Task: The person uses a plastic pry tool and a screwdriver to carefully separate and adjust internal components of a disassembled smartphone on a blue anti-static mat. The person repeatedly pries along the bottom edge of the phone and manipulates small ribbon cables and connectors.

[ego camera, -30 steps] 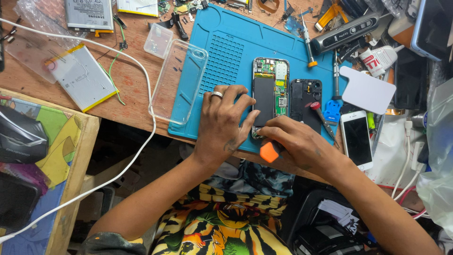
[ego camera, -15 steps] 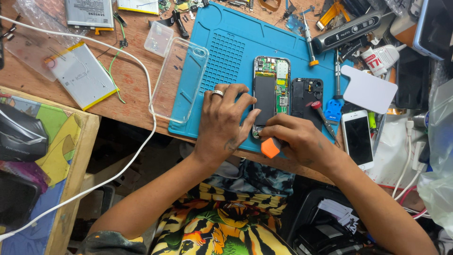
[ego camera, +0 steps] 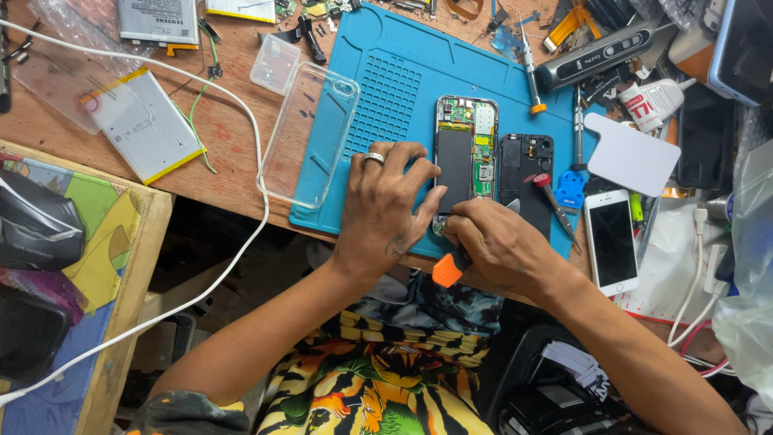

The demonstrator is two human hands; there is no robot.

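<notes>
I am looking down at an opened smartphone (ego camera: 465,157) lying on the blue repair mat (ego camera: 386,80), its back already off, with the black battery and green circuit board exposed. That much of the teardown looks done; I judge that the work now sits at the phone's near end, and the battery and board are still in place.

My left hand (ego camera: 386,205) lies flat across the mat, fingers spread and pressing the phone's left edge to steady it, holding nothing. My right hand (ego camera: 491,246) is closed around an orange-handled tool (ego camera: 448,270), whose tip meets the phone's near edge; the tip itself is hidden under my fingers.

Just right of the phone lies one black back cover (ego camera: 525,173), with a red-handled screwdriver (ego camera: 554,201) across it. Counting phones: one open, one white smartphone (ego camera: 612,240) to the right, whole and face up. One clear phone case (ego camera: 310,133) overlaps the mat's left edge. Two loose flat batteries: one silver battery (ego camera: 145,125) on the wooden bench at left, one grey battery (ego camera: 157,20) at the far edge. One orange-tipped screwdriver (ego camera: 529,68) lies at the far side of the mat. One white cable (ego camera: 258,209) runs over the bench's near edge.
</notes>
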